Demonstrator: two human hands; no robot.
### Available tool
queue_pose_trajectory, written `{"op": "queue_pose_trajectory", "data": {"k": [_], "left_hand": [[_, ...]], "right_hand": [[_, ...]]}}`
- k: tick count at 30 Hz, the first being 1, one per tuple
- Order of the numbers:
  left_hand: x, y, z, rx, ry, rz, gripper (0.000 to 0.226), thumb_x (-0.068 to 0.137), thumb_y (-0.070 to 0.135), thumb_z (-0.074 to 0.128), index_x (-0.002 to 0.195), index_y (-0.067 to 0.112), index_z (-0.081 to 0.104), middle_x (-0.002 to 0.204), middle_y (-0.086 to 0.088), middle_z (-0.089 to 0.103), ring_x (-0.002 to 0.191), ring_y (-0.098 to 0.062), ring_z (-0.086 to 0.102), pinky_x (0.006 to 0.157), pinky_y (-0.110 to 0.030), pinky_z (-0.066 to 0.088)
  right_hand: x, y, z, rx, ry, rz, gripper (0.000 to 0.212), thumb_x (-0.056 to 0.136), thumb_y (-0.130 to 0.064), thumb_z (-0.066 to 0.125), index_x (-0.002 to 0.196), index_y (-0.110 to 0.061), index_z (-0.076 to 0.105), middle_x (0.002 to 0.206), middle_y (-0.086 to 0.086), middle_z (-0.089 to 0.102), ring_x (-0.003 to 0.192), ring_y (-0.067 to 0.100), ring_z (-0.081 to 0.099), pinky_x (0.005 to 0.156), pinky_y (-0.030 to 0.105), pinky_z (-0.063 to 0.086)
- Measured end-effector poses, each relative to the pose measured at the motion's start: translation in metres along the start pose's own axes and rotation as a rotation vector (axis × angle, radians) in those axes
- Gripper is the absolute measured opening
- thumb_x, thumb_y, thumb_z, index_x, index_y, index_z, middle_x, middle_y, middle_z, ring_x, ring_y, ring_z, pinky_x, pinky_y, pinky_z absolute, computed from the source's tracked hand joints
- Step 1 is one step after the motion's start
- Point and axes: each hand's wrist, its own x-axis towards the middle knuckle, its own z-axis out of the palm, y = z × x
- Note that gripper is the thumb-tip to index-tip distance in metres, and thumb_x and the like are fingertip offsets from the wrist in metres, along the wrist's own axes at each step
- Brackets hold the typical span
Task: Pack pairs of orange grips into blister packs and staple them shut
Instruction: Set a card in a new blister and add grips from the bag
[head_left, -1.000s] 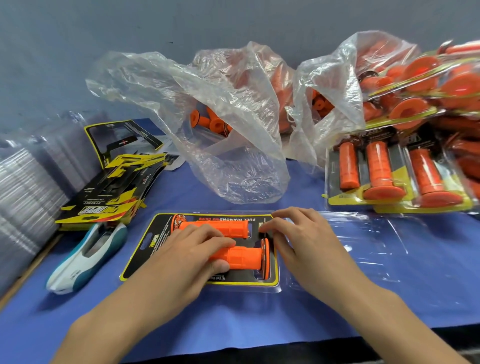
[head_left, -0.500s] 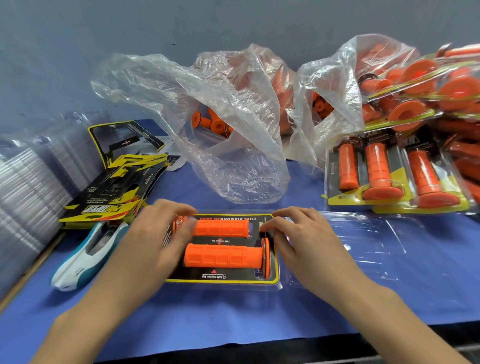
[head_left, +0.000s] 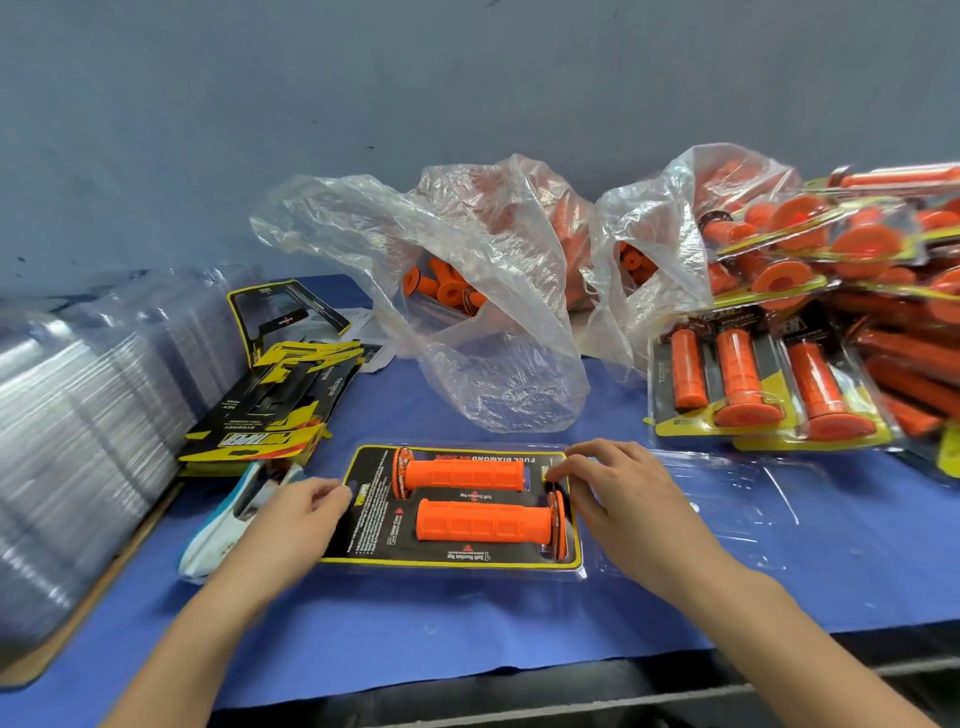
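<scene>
Both orange grips (head_left: 465, 475) sit head-to-tail in blister pack (head_left: 366, 525) on worktop (head_left: 467, 629). L hand (head_left: 291, 525) grip at pack's left edge, can't tell if pinching. R hand (head_left: 618, 501) grip slack, fingertips on right edge. Risk: clear lid (head_left: 727, 499) folds over skewed, grips pop out, staple misses.

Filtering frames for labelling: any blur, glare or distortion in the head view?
Head view: centre sharp, print legible beside the two orange ribbed rubber grips; stack of clear plastic blister shells at the left edge smeared; glare on the crumpled clear plastic bags and the flat clear blister lid; soft light, faint shadows; wide-angle stretching toward frame edges.
</scene>
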Motion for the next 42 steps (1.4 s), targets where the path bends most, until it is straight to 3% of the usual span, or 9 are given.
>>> {"op": "queue_pose_trajectory", "data": {"k": [6,11,14,16,18,22,30,38,42], "left_hand": [[-0.001,-0.009,-0.003,-0.127,-0.04,-0.039,0.002,0.098,0.02,0.057,0.097,0.021,0.059,0.08,0.011,0.071,0.073,-0.003,0.065,0.06,-0.022,0.043],[-0.001,-0.011,-0.007,-0.09,-0.03,-0.028,0.002,0.098,0.027,0.057,0.097,0.026,0.057,0.081,0.014,0.07,0.071,-0.002,0.065,0.056,-0.025,0.041],[-0.005,-0.012,-0.007,-0.092,-0.031,-0.007,0.004,0.098,0.029,0.057,0.097,0.025,0.057,0.083,0.011,0.072,0.076,-0.006,0.067,0.063,-0.028,0.045],[-0.008,-0.013,-0.007,-0.111,-0.045,-0.006,0.005,0.098,0.029,0.057,0.096,0.024,0.057,0.084,0.008,0.073,0.08,-0.009,0.069,0.073,-0.031,0.05],[-0.009,-0.014,-0.008,-0.123,-0.06,-0.002,0.006,0.098,0.03,0.057,0.097,0.024,0.057,0.086,0.005,0.074,0.081,-0.012,0.07,0.08,-0.034,0.052],[-0.009,-0.013,-0.007,-0.144,-0.056,0.027,0.006,0.098,0.029,0.058,0.097,0.022,0.057,0.084,0.002,0.075,0.08,-0.013,0.071,0.078,-0.033,0.053],[-0.004,-0.014,-0.006,-0.153,-0.033,0.035,0.005,0.099,0.029,0.056,0.096,0.025,0.055,0.086,0.006,0.073,0.08,-0.009,0.069,0.069,-0.027,0.05],[-0.004,-0.017,-0.005,-0.154,0.021,0.025,0.006,0.101,0.025,0.052,0.1,0.021,0.057,0.087,0.007,0.071,0.08,-0.008,0.067,0.067,-0.025,0.046],[-0.005,-0.016,-0.005,-0.155,0.026,0.022,0.006,0.1,0.026,0.053,0.098,0.022,0.057,0.084,0.011,0.07,0.078,-0.006,0.067,0.063,-0.024,0.045]], "right_hand": [[-0.025,-0.038,-0.025,0.354,0.297,0.063,0.033,0.094,-0.001,0.056,0.102,-0.029,0.072,0.103,-0.016,0.068,0.099,0.009,0.062,0.084,0.019,0.045],[-0.072,-0.085,-0.013,1.369,0.28,0.793,0.034,0.094,0.012,0.046,0.081,-0.009,0.07,0.072,0.011,0.072,0.071,0.027,0.066,0.063,0.03,0.055],[-0.09,-0.096,-0.003,1.672,0.258,1.061,0.009,0.096,0.007,0.047,0.092,0.01,0.055,0.09,0.029,0.065,0.077,0.037,0.061,0.066,0.039,0.055],[-0.088,-0.097,-0.001,1.73,0.369,1.119,0.013,0.096,0.003,0.049,0.089,0.013,0.052,0.107,0.035,0.062,0.081,0.037,0.06,0.066,0.025,0.058],[-0.082,-0.096,-0.007,1.814,0.482,1.204,0.016,0.097,-0.004,0.052,0.098,0.011,0.049,0.114,0.033,0.058,0.081,0.036,0.061,0.064,0.031,0.06],[-0.064,-0.089,-0.011,1.78,0.594,1.213,0.023,0.099,-0.014,0.053,0.116,0.002,0.049,0.113,0.028,0.056,0.093,0.037,0.061,0.062,0.033,0.06],[-0.049,-0.084,0.008,1.62,0.642,1.045,0.016,0.098,-0.007,0.052,0.113,-0.009,0.048,0.082,0.013,0.054,0.069,0.024,0.058,0.055,0.027,0.057],[-0.054,-0.09,0.023,1.14,0.736,0.783,0.025,0.093,-0.003,0.061,0.094,-0.028,0.055,0.109,0.006,0.053,0.086,0.013,0.059,0.08,0.038,0.052],[-0.057,-0.092,0.026,0.86,0.662,0.479,0.033,0.089,-0.002,0.064,0.095,-0.033,0.056,0.114,-0.015,0.045,0.106,-0.003,0.054,0.085,0.024,0.041]]}}
